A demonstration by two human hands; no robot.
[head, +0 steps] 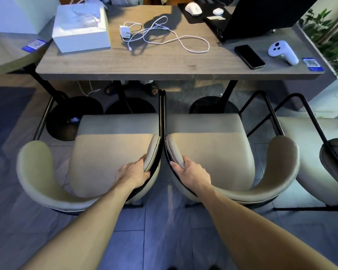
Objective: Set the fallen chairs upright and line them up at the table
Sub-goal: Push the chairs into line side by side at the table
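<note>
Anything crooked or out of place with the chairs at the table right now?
Nothing stands out. The left chair and the middle chair stand upright, arms touching, facing the table, with the left hand and right hand gripping their inner armrests. A third chair stands upright at the right.

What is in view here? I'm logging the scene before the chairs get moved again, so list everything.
chairs: three, beige, upright, side by side before the table
table: one, grey-brown
box: one, white, table's left
charger cable: one, white, table's middle
phone: one, black, table's right
controller: one, white, beside phone
mouse: one, white, far edge
laptop: one, black, far right
plants: green, right edge
left hand: on left chair's armrest
right hand: on middle chair's armrest
</note>
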